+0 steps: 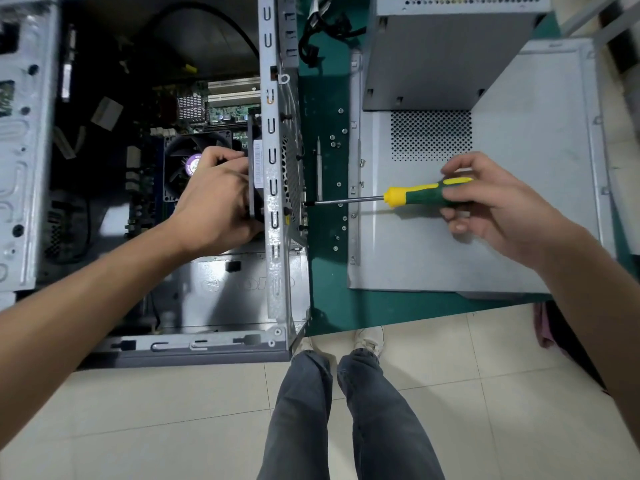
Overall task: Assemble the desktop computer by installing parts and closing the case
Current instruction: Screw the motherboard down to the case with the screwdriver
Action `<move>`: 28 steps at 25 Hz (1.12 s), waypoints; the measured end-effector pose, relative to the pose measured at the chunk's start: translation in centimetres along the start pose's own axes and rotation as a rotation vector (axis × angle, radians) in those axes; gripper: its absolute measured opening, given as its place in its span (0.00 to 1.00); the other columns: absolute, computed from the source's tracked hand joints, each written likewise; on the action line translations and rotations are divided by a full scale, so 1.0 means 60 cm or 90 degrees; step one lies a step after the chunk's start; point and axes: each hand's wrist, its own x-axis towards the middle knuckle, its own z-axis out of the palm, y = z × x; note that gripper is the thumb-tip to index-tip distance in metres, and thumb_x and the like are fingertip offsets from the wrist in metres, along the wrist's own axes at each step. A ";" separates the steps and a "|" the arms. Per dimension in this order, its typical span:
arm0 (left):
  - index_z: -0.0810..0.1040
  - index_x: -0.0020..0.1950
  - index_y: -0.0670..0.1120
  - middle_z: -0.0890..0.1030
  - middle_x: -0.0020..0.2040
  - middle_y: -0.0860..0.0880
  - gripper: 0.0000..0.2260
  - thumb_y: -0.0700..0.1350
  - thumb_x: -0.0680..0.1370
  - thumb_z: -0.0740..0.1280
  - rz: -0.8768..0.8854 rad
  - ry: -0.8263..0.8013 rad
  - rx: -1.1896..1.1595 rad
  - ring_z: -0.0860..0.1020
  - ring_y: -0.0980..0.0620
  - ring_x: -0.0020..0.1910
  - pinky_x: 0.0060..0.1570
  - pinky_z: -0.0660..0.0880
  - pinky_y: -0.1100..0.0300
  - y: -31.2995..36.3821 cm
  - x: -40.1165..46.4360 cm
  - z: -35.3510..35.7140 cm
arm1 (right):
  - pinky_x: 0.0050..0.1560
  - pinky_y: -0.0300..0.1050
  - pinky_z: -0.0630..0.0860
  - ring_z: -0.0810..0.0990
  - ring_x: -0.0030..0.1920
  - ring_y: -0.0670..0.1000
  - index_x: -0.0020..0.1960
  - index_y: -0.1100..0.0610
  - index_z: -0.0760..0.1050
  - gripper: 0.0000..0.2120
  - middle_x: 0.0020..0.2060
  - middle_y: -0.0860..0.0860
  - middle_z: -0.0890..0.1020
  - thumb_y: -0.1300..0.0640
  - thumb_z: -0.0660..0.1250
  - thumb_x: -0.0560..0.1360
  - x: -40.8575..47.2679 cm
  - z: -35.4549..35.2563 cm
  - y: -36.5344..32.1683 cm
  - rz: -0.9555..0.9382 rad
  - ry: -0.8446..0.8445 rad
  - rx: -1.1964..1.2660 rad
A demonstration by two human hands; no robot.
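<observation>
Green mat (325, 306) over tiled floor, one open case (277, 188) lying on it. Left hand (214, 199) grips one rear fan (254, 168) against the inside wall; right hand (491, 202) curls round one screwdriver (415, 197), tip on a screw. Risk: fan shifts, screw cross-threads or drops. One side panel (519, 220), one power supply (450, 57), roughly a dozen loose screws (337, 143).

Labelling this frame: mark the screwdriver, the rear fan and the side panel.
screwdriver (420, 196): head view, on the green handle near the yellow collar.
rear fan (255, 183): head view, on its dark frame edge against the case wall.
side panel (540, 140): head view, on bare grey metal.
</observation>
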 end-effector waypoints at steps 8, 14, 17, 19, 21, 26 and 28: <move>0.76 0.27 0.44 0.78 0.33 0.50 0.07 0.42 0.64 0.71 0.002 -0.006 0.002 0.67 0.54 0.40 0.50 0.54 0.63 0.000 -0.001 0.000 | 0.26 0.40 0.67 0.72 0.30 0.49 0.46 0.52 0.74 0.01 0.36 0.51 0.76 0.56 0.66 0.75 0.000 0.001 -0.008 -0.004 -0.004 0.010; 0.76 0.28 0.45 0.73 0.32 0.53 0.06 0.42 0.64 0.70 0.009 0.004 -0.011 0.67 0.54 0.38 0.49 0.54 0.62 0.003 0.001 -0.001 | 0.24 0.40 0.64 0.70 0.26 0.49 0.44 0.54 0.75 0.13 0.30 0.52 0.78 0.45 0.64 0.78 -0.001 0.012 0.000 -0.014 0.047 -0.152; 0.77 0.29 0.45 0.76 0.33 0.52 0.05 0.43 0.64 0.71 0.005 0.000 -0.007 0.67 0.54 0.39 0.50 0.54 0.63 0.001 0.001 -0.002 | 0.25 0.40 0.63 0.69 0.29 0.49 0.47 0.52 0.73 0.04 0.35 0.51 0.76 0.57 0.67 0.73 -0.004 0.004 -0.002 -0.002 -0.002 0.030; 0.76 0.29 0.45 0.74 0.34 0.53 0.06 0.43 0.64 0.71 0.004 0.002 -0.013 0.67 0.54 0.39 0.49 0.54 0.62 0.002 0.001 -0.002 | 0.24 0.39 0.62 0.69 0.26 0.48 0.43 0.51 0.75 0.05 0.33 0.52 0.79 0.51 0.68 0.75 -0.006 0.009 0.000 -0.017 0.039 -0.062; 0.76 0.29 0.45 0.73 0.34 0.54 0.06 0.43 0.64 0.70 0.003 0.006 -0.019 0.67 0.54 0.39 0.48 0.54 0.62 0.003 0.000 -0.002 | 0.25 0.39 0.61 0.68 0.25 0.49 0.43 0.51 0.74 0.12 0.33 0.56 0.81 0.42 0.65 0.77 -0.003 0.017 0.004 -0.007 0.085 -0.153; 0.75 0.28 0.45 0.74 0.33 0.52 0.07 0.43 0.65 0.70 -0.002 0.004 -0.018 0.66 0.54 0.38 0.48 0.54 0.62 0.003 0.001 -0.002 | 0.25 0.39 0.63 0.70 0.28 0.48 0.47 0.51 0.72 0.04 0.39 0.53 0.77 0.57 0.68 0.75 -0.006 0.007 -0.004 -0.027 0.026 0.008; 0.76 0.28 0.45 0.76 0.33 0.51 0.07 0.44 0.65 0.70 -0.001 0.002 -0.015 0.66 0.54 0.38 0.48 0.54 0.62 0.004 0.000 -0.001 | 0.24 0.40 0.63 0.69 0.26 0.49 0.43 0.53 0.75 0.11 0.35 0.55 0.80 0.46 0.65 0.79 -0.004 0.011 0.000 -0.038 0.065 -0.151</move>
